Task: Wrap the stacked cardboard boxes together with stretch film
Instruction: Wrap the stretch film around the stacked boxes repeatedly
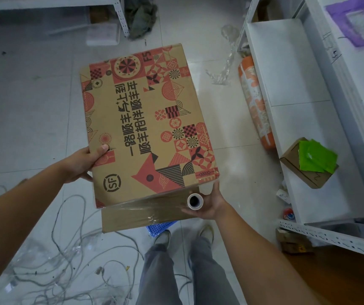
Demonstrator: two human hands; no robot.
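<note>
While the left hand (82,164) grips the top box's (146,119) near-left edge to steady it, the right hand (207,205) holds the film roll (195,201) at its near-right corner, film (146,208) stretched across the near side.

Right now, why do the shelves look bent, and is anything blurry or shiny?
Head view: the wide-angle lens bows the white shelving near the edges; the printed box in the centre is sharp, the corners soft; glare sits on the floor tiles and on the stretch film by the right hand.
</note>
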